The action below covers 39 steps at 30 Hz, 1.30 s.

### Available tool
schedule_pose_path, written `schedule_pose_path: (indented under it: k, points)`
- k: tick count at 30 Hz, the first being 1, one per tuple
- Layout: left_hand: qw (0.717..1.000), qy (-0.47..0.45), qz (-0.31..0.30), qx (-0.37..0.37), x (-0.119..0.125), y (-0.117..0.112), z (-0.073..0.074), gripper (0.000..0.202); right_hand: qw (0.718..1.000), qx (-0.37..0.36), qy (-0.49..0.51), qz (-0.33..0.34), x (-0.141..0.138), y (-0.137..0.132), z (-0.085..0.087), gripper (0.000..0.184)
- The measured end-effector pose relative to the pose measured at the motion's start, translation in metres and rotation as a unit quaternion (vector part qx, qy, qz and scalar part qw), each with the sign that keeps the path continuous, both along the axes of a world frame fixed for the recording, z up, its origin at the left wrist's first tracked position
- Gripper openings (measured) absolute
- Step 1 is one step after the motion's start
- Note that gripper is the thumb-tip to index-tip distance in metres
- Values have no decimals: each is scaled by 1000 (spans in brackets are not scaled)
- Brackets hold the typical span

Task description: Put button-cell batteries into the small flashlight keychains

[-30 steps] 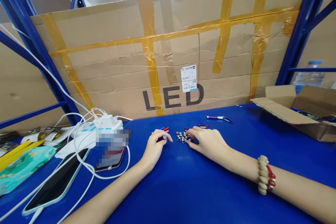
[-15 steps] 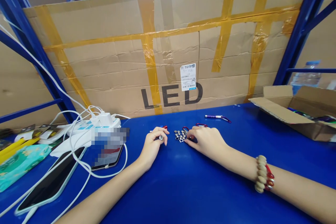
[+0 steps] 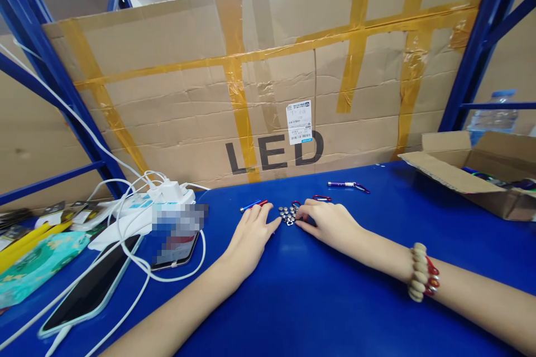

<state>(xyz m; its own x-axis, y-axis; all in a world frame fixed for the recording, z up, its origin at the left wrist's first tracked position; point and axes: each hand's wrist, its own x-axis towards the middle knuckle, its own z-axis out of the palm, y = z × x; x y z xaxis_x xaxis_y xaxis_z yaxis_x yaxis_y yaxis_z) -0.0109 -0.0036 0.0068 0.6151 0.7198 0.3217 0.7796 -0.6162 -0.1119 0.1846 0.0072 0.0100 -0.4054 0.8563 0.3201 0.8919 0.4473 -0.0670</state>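
A small cluster of silvery, button-like metal pieces (image 3: 287, 213) lies on the blue tabletop between my hands. My left hand (image 3: 253, 234) is palm down with its fingers spread, thumb tip by the cluster's left edge. Partly behind its fingertips lie a slim blue tube (image 3: 250, 206) and a red one (image 3: 263, 202). My right hand (image 3: 330, 220) curves at the cluster's right edge, thumb and forefinger apart, with nothing visible held. Just beyond it rests a red carabiner (image 3: 322, 198); another small red loop (image 3: 296, 204) is partly seen beside the pieces.
A purple tube with a carabiner (image 3: 347, 184) lies farther back. On the left are a phone (image 3: 94, 284), a second phone (image 3: 178, 255), white cables and a power strip (image 3: 184, 199). An open cardboard box (image 3: 498, 192) stands right. A large cardboard panel (image 3: 188, 122) closes the back.
My left hand has opened from a curled pose and spread toward the cluster; the shiny silver piece seen at its fingers no longer shows. My right hand has barely moved.
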Motion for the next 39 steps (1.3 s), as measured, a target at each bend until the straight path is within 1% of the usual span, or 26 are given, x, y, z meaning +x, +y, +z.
schedule_pose_path:
  k: [1, 3, 5, 7, 10, 12, 14, 16, 18, 22, 27, 31, 33, 35, 37, 39]
  points:
    - [1000, 26, -10, -1, -1, 0, 1, 50, 1000, 3, -3, 3, 0, 0, 0, 14]
    - [999, 46, -25, 2, -2, 1, 0, 55, 1000, 11, -13, 5, 0, 1, 0, 15]
    - [999, 28, -12, 13, -3, 3, -3, 62, 1000, 22, -18, 7, 0, 1, -1, 15]
    - [1000, -11, 18, 16, -4, 4, -8, 63, 999, 42, -4, 21, 0, 0, -1, 16]
    - [994, -100, 44, 10, -3, 5, -14, 52, 993, 62, 40, 90, -2, -3, -1, 20]
    - [986, -160, 46, -4, -2, 5, -15, 43, 984, 55, 57, 158, -4, -7, -2, 24]
    - [977, -205, 50, -23, -1, 5, -14, 33, 973, 41, 53, 220, -7, -10, -4, 27]
    - [969, -238, 58, -34, -1, 4, -11, 25, 964, 30, 42, 260, -9, -12, -7, 29]
    - [964, -255, 63, -37, 1, 2, -7, 21, 960, 27, 36, 275, -10, -12, -9, 30]
    - [965, -256, 47, -36, 3, -3, -3, 22, 964, 39, 36, 262, -9, -10, -7, 26]
    - [970, -241, 21, -16, 4, -4, -4, 23, 969, 42, 37, 240, -10, -10, -3, 20]
    - [975, -222, 18, -10, 4, -4, -4, 26, 975, 56, 23, 215, -11, -9, -5, 20]
    - [976, -218, 18, -12, 4, -3, -4, 27, 979, 57, 56, 188, -11, -8, -6, 20]
    - [975, -221, 11, -13, 4, -3, -4, 27, 978, 64, 118, 157, -10, -9, -5, 19]
    - [975, -218, -10, -27, 4, -3, -3, 28, 969, 81, 184, 140, -10, -10, -5, 18]
    - [978, -194, -50, -66, 4, -5, -1, 27, 956, 100, 231, 152, -9, -12, -4, 18]
